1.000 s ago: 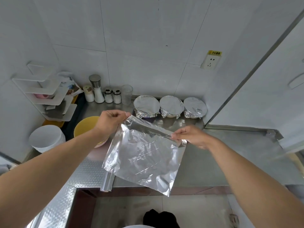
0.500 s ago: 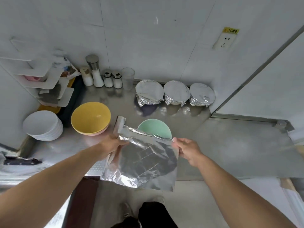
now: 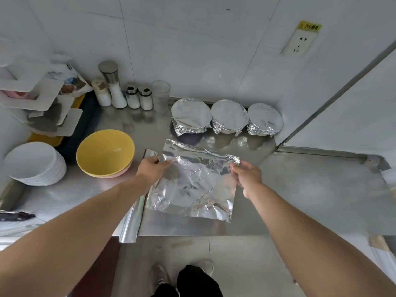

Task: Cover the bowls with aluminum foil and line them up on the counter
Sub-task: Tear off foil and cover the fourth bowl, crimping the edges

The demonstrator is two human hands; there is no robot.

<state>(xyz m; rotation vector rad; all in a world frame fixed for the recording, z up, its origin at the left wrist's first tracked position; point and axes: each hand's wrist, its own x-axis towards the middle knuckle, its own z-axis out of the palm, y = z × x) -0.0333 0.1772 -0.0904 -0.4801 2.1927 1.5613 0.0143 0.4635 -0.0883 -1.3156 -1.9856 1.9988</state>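
The foil sheet (image 3: 192, 183) now lies lower and flatter over the worktop (image 3: 310, 189) than a second ago, when both hands held it up in the air. It now hides the green bowl that showed behind its far edge half a second ago. The left hand (image 3: 150, 168) and right hand (image 3: 246, 174) still pinch its far corners, now spread wider apart.

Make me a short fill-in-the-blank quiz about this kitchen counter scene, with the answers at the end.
1. Both hands, the left hand and the right hand, hold a sheet of ____.
2. The number of foil-covered bowls lined up by the wall is ____.
3. The uncovered bowl left of the foil sheet is ____ inside.
4. The stack of plates is ____ in colour.

Answers: aluminum foil; three; yellow; white
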